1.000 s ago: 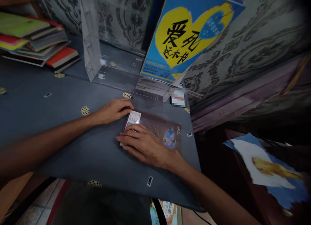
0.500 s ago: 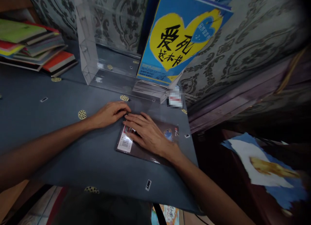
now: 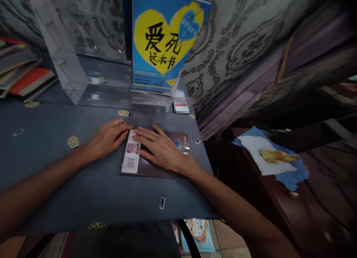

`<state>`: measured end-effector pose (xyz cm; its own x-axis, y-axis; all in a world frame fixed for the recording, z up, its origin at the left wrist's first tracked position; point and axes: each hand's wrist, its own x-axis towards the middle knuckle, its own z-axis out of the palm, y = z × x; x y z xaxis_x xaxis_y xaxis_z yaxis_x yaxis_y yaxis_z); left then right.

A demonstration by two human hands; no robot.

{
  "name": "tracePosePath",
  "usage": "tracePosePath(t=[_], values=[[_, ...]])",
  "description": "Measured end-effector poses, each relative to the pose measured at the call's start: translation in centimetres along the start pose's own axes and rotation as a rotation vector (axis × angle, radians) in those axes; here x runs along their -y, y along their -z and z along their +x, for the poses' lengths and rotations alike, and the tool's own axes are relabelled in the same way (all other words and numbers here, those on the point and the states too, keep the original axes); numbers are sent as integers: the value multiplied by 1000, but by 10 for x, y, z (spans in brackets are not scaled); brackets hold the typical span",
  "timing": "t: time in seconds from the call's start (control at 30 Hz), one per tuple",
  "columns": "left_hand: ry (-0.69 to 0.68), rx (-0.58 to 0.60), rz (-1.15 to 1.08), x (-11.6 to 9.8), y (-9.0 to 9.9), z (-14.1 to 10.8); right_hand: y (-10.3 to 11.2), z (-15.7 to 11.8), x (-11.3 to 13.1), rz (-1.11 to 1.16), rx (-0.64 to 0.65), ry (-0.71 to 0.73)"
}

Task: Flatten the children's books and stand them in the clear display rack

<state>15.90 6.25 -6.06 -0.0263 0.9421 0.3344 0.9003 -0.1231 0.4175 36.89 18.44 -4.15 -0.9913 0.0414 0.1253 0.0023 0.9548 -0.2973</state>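
A thin dark book (image 3: 167, 172) lies flat on the table, its white barcode label (image 3: 129, 157) along the left edge. My right hand (image 3: 158, 146) rests palm down on the cover, fingers spread, their tips over the upper part of the label. At the book's upper left corner is my left hand (image 3: 108, 137), its fingers bent and drawn together with the tips pinched at that corner. The underside of this grip is hidden.
Behind the hands stands a clear acrylic rack (image 3: 69, 77) holding upright books, a blue one (image 3: 158, 74) with a yellow heart in front. Stacked books (image 3: 32, 81) sit at the far left. Right of the patterned blue table (image 3: 92, 191), a lower brown surface (image 3: 259, 187) bears paper and cloth.
The view has swung right, so the table and rack appear further left. Over the book, my right fingers have drawn slightly rightward, baring more of the label. My left hand stays at the corner.
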Motion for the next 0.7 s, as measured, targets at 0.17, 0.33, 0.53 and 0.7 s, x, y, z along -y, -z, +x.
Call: tracePosePath(t=[0.17,0.33,0.53,0.7], values=[[-23,-2,123,0,-1,-4,2,-18,-7,2,-23,-47],[-74,-23,125,2,-1,-4,5,-37,-13,-2,-56,-109],[-78,-30,189,3,-1,-5,7,-59,-21,15,-89,-180],[-62,3,161,3,0,-6,10,-83,-26,26,-156,-270]])
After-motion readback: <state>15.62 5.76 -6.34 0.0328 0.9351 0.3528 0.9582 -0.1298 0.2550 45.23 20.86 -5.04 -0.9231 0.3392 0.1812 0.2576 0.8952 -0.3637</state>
